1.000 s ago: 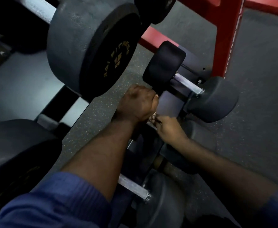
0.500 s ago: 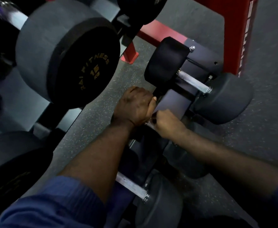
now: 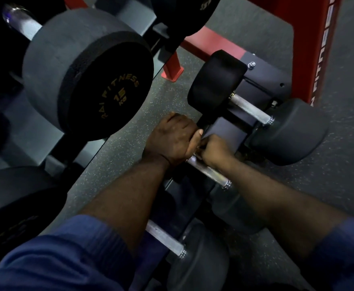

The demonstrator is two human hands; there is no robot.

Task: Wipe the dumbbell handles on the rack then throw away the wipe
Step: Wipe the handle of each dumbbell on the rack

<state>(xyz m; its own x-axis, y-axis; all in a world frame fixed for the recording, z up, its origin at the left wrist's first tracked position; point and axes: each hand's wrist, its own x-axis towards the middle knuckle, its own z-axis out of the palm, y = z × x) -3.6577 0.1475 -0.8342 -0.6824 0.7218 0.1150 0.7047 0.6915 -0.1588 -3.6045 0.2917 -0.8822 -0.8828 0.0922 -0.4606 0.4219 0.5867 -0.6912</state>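
Low on the rack [image 3: 264, 80], the middle dumbbell handle [image 3: 210, 173] is clenched by the left hand [image 3: 172, 141] and the right hand [image 3: 216, 152]; the wipe is judged hidden beneath the fingers. Knuckles could be pinched against the neighbouring dumbbell head [image 3: 216, 85], or the handle's bare outer end missed.

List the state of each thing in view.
Left hand, curled round the middle handle.
Right hand, curled round the same handle, beside the left.
Far handle, bare, racked, untouched.
Near handle, bare, racked, partly behind the left forearm.
Wipe, hidden; cannot tell.
15 kg dumbbell, racked on upper tier.
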